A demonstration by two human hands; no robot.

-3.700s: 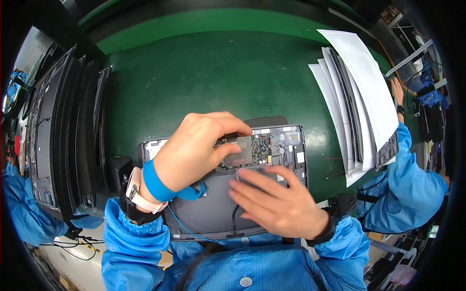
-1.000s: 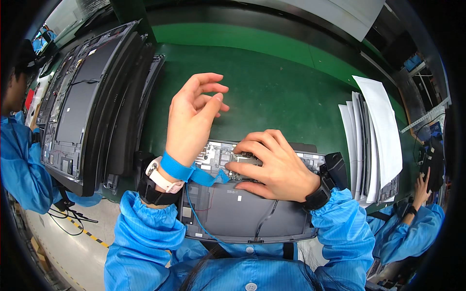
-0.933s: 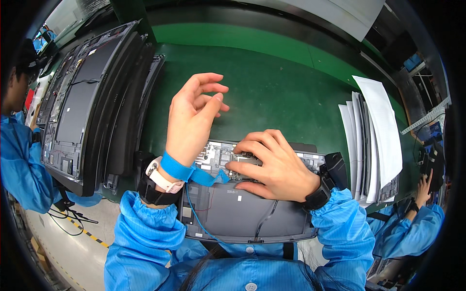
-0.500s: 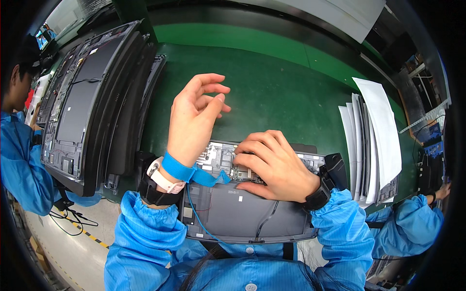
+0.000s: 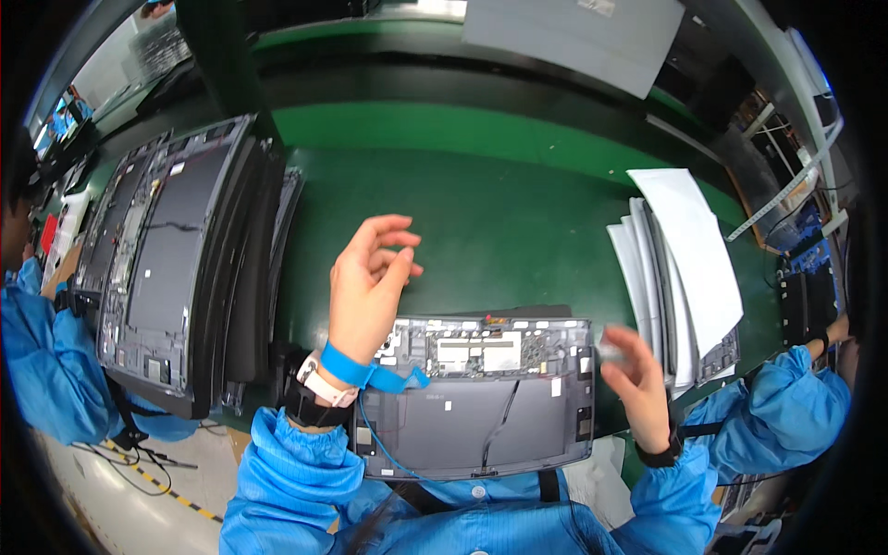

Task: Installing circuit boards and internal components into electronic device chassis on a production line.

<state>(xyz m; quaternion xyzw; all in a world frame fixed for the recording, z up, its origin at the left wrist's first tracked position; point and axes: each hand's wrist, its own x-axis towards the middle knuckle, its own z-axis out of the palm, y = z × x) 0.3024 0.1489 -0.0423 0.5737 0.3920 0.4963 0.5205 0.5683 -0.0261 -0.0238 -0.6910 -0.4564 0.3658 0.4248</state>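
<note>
An opened laptop base [image 5: 527,427] lies in front of me at the bench's near edge, its circuit board and internal parts bare along the far half and a dark panel along the near half. My left hand [image 5: 365,287] hovers over its far left corner, fingers loosely curled and apart, with nothing in them. Around that wrist runs a blue strap [image 5: 347,368] whose thin cord trails across the laptop base. Just right of the base, my right hand [image 5: 640,393] is blurred, its fingers bent toward the thumb around a small whitish patch that I cannot make out.
A tall stack of opened laptop bases [image 5: 176,250] stands at the left. At the right, thin panels and white sheets [image 5: 689,250] lean in a stack on the green bench [image 5: 444,203]. Blue-sleeved people sit on both sides, one sleeve [image 5: 786,398] close on the right.
My right hand has left the circuit board and moved right, past the base's edge. My left hand keeps nearly the same pose. The whole view has shifted, so the bench appears lower.
</note>
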